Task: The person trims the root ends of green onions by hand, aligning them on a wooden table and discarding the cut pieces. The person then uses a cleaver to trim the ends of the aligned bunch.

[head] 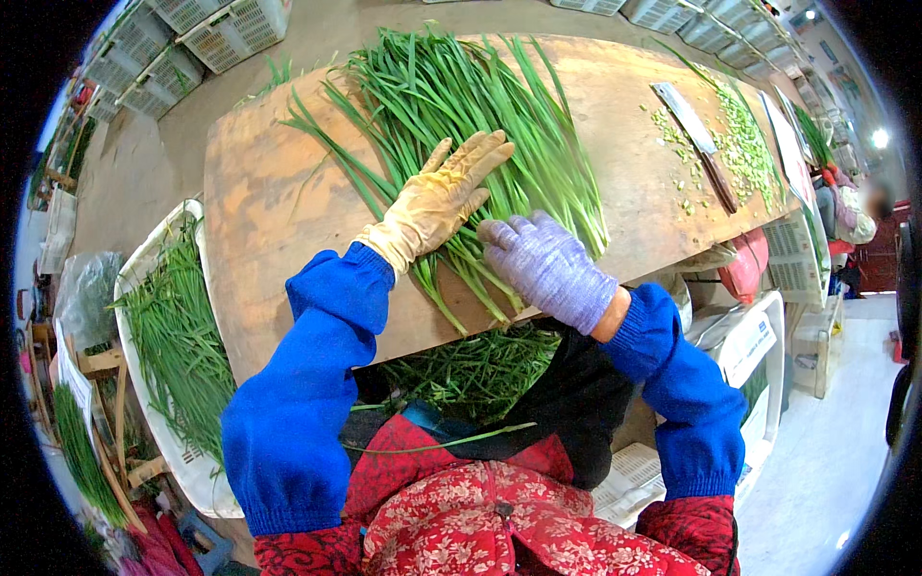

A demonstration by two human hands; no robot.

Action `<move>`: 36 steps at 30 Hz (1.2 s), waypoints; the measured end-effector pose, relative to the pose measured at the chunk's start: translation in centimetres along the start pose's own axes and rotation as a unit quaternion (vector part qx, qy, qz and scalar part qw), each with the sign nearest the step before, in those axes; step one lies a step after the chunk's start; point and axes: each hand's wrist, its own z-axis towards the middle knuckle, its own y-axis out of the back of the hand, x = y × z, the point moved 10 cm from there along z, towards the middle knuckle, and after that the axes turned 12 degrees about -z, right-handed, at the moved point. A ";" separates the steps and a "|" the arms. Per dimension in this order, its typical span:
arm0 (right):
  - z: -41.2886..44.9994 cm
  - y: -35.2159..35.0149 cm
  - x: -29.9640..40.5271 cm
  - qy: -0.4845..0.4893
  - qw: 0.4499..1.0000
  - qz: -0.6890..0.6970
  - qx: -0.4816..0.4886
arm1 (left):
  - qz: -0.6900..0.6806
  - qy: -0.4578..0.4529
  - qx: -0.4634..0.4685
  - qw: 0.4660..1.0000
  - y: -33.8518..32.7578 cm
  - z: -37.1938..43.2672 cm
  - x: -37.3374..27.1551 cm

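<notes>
A broad pile of green garlic chives (439, 93) lies on the wooden tabletop (266, 216), leaf tips toward the far edge and pale stalk ends toward me. My left hand (439, 201), in a cream rubber glove, rests flat across the leaves with its fingers extended and spread. Close beside it, my right hand (551, 270) wears a purple knitted glove. Its fingers curl over stalks near the table's front edge, and the fingertips are partly hidden. Some stalk ends stick out below, between the two hands. Those to the right look blurred.
A cleaver (684, 119) with a wooden handle lies among chopped pale stalk pieces (745, 144) at right. White crates of greens (169, 345) stand left and below right. Loose greens (475, 367) lie beneath the front edge. Another person (839, 201) is at far right.
</notes>
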 end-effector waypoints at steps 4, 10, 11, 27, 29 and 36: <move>-2.0 0.6 0.6 0.011 1.000 0.016 0.019 | 0.015 -0.002 0.001 1.000 -0.3 0.0 0.3; -8.3 5.7 2.8 0.081 0.928 0.354 0.080 | 0.020 0.002 0.002 1.000 -0.2 0.0 0.2; -10.2 6.9 3.6 0.124 0.851 0.505 0.080 | 0.017 0.002 0.002 1.000 -0.2 0.0 0.2; 1.6 -1.5 -1.1 -0.151 0.987 0.018 0.057 | -0.065 -0.001 -0.009 0.998 0.6 0.3 0.0; 1.9 -1.2 -0.8 -0.147 0.988 0.015 0.042 | -0.050 0.002 -0.013 0.999 0.5 0.1 0.5; 1.5 -1.2 -0.6 -0.115 0.987 0.090 0.064 | -0.046 0.006 0.001 0.999 0.0 0.7 0.6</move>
